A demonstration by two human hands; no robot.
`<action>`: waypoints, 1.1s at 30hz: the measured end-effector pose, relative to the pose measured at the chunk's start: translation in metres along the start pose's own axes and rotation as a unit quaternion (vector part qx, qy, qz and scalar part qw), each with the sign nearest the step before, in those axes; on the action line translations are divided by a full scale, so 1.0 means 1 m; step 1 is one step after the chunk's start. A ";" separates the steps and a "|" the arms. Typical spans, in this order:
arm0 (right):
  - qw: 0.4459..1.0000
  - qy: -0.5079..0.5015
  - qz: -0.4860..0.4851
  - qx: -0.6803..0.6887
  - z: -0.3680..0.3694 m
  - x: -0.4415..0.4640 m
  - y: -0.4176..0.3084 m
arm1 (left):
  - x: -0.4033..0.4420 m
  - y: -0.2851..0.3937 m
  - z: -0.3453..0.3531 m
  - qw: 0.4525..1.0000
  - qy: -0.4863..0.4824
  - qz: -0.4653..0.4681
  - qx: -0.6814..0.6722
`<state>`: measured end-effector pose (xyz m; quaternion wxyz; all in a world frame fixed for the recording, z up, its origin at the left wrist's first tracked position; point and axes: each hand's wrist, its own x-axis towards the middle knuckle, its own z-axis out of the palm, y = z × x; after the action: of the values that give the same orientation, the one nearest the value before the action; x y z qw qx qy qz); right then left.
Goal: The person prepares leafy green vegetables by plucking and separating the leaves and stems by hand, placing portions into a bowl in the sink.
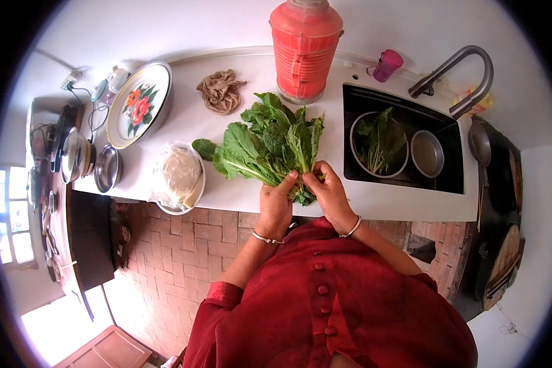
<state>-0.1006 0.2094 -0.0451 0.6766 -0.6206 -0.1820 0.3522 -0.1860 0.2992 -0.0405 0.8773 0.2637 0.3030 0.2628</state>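
Observation:
A bunch of leafy greens (257, 144) spreads over the white counter near its front edge, the leaves fanning away from me. My left hand (277, 205) is closed around the lower stems, thumb on top. Beside it, my right hand (330, 195) pinches stems at the right side of the same bunch, its thumb close to the left thumb. Some leaf ends stick out below, between the two hands. More greens (374, 144) lie in a round metal basin (354, 161) inside the black sink (437, 183), to the right of my hands.
A tall red thermos (306, 52) stands behind the greens. A brown cloth (221, 92), a floral enamel basin (140, 107), a steel bowl (108, 168) and a plastic-covered bowl (179, 178) sit leftward. A smaller metal bowl (427, 153) is in the sink, under the curved faucet (487, 67); a pink cup (387, 65) stands behind.

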 end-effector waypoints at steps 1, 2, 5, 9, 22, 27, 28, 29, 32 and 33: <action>1.000 0.000 0.000 0.000 0.000 -0.001 0.000 | -0.001 0.000 0.000 1.000 0.002 0.007 0.009; 0.999 -0.003 0.019 0.035 0.000 -0.001 0.000 | -0.001 -0.001 0.000 1.000 0.003 0.015 0.018; 0.999 0.003 0.016 0.030 -0.001 0.001 0.002 | 0.000 -0.003 0.002 0.999 0.005 0.026 0.019; 0.977 0.034 -0.089 -0.191 0.000 0.002 -0.005 | -0.002 0.005 0.005 0.999 -0.008 0.018 0.037; 0.968 0.063 -0.102 -0.219 0.005 -0.003 -0.004 | -0.008 -0.006 0.019 0.985 0.032 0.089 0.146; 0.993 0.057 0.021 -0.105 0.002 0.001 0.007 | -0.011 -0.015 0.016 0.979 0.018 0.121 0.161; 0.993 0.059 0.021 -0.104 0.002 0.001 0.007 | -0.012 -0.016 0.012 0.966 -0.003 0.143 0.216; 0.996 0.059 0.052 0.037 0.003 0.001 0.007 | -0.013 -0.017 0.010 0.948 -0.022 0.166 0.269; 0.964 0.067 0.095 0.239 0.006 0.001 -0.001 | -0.014 -0.017 0.019 0.987 -0.021 0.124 0.103; 0.945 0.075 0.107 0.298 0.008 0.002 -0.005 | -0.015 -0.016 0.020 0.987 -0.021 0.124 0.103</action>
<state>-0.1031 0.2163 -0.0397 0.8010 -0.4307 0.0499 0.4127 -0.1781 0.2720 -0.0312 0.8120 0.3941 0.2746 0.3316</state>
